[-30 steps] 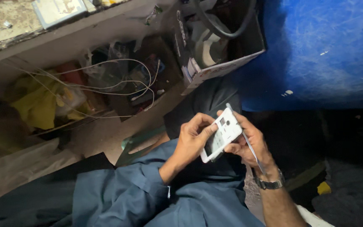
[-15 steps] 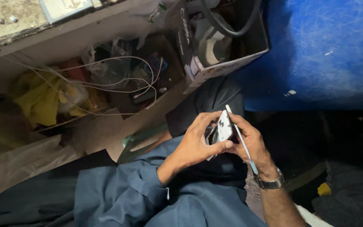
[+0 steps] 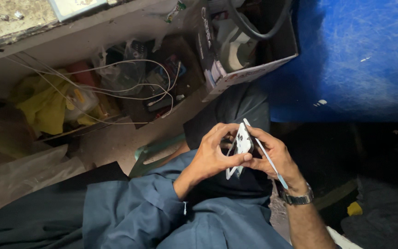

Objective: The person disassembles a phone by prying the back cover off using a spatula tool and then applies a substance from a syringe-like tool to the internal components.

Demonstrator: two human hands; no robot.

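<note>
White plastic, the small flat device point(image 3: 240, 150) sits edge-on above the person's lap, pinched between the left hand point(image 3: 213, 154) and the right hand point(image 3: 272, 157), which also grips a thin metal pry tool point(image 3: 263, 150) that could slip and gouge a finger.

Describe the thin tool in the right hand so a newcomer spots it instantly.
Start at the big blue plastic barrel, then drop to the two hands over the lap. The right hand holds a slim metal rod slanting along its palm towards the wristwatch. Unlike the flat white device beside it, it is needle-thin.
</note>
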